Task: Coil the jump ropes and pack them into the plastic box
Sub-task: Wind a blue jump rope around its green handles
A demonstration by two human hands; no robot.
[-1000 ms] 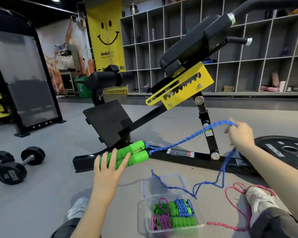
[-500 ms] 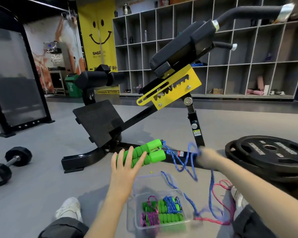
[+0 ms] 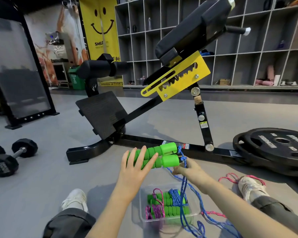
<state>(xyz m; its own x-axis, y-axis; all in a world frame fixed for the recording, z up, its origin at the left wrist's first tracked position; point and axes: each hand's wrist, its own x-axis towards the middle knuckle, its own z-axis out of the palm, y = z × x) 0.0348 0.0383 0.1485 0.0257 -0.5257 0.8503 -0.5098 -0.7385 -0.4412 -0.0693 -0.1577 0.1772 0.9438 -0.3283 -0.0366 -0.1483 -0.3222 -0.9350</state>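
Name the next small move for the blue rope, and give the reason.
Probably wrap another turn: the left hand holds both green foam handles together, the right hand pinches the blue braided rope beside their caps, and much rope trails loose over the clear plastic box.

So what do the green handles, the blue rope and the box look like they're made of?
Green handles: likely soft foam, matte, ribbed in segments. Blue rope: braided cord, probably nylon or cotton; a woven, flecked texture shows. Box: thin clear plastic, glossy; the packed ropes show through its wall.
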